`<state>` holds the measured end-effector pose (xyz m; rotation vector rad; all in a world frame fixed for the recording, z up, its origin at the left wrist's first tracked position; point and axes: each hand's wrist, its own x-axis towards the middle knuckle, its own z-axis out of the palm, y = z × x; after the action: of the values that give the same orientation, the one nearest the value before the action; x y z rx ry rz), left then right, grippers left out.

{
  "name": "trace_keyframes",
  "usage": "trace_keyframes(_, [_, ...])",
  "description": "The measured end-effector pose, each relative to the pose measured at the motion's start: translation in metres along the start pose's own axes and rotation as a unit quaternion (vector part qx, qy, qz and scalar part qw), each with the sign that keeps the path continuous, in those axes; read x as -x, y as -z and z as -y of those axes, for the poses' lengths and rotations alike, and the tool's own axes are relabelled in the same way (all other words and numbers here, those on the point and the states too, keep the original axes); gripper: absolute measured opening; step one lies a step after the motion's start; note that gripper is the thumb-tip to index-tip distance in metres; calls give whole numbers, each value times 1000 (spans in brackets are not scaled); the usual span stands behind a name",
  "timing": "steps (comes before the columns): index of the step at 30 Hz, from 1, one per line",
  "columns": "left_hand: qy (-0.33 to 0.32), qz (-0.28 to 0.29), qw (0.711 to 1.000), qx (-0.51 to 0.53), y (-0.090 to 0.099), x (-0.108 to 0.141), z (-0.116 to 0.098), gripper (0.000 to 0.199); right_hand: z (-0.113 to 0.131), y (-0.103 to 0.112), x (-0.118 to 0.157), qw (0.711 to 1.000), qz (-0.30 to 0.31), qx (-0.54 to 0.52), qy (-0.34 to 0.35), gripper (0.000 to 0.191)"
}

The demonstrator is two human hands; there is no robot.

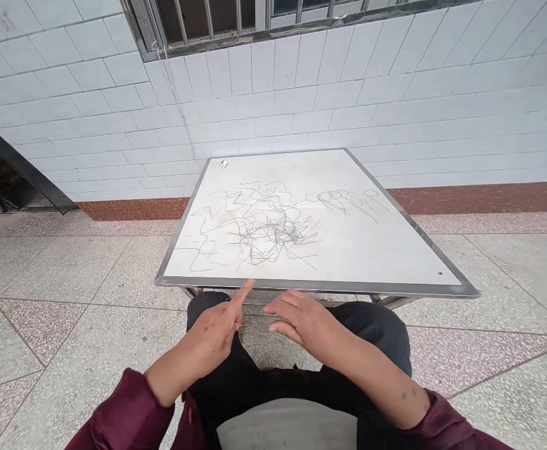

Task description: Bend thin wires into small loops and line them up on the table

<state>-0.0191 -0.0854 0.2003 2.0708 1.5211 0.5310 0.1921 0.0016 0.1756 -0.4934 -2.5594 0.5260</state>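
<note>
The left hand (214, 331) extends one finger at the near edge of the scribbled bench (376, 256), contact unclear; whether its other fingers hold anything I cannot tell. The right hand (304, 319), fingers loosely open and seemingly empty, is just beside. A light touch would suit that edge. Knees (376, 328) crowd the near side; the wall (301, 115) bounds the far.
</note>
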Motion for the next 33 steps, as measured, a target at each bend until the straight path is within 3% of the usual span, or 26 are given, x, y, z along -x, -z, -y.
trace_keyframes(3, [-60, 10, 997, -48, 0, -4, -8, 81, 11, -16, -9, 997, 5, -22, -78, 19])
trace_keyframes(7, [-109, 28, 987, -112, -2, -8, -16, 87, 16, -32, -12, 967, 39, -180, -178, 10])
trace_keyframes(13, [-110, 24, 987, -111, -1, -10, -19, 89, 14, -36, -8, 937, 7, -298, -184, 16])
trace_keyframes(18, [-123, 20, 988, -95, -1, -12, -21, 90, 13, -37, -7, 929, -3, -316, -194, 17])
trace_keyframes(23, [-176, -27, 963, -201, -6, -11, -22, 70, 7, -33, -6, 907, -53, -366, -203, 21])
trace_keyframes(26, [-225, -149, 944, -188, -15, -7, -20, 63, 5, -25, -7, 878, -78, -420, -217, 25])
trace_keyframes(28, [-146, -289, 942, -90, -22, -5, -19, 61, 7, -18, -8, 858, -86, -450, -231, 28])
trace_keyframes(30, [0, -376, 922, 88, -28, -6, -19, 57, 9, -13, -9, 846, -97, -467, -239, 30])
trace_keyframes(31, [61, -381, 904, 187, -30, -8, -21, 56, 11, -12, -9, 844, -100, -470, -239, 31])
trace_keyframes(33, [116, -345, 864, 348, -32, -12, -25, 58, 14, -11, -9, 843, -101, -472, -237, 32])
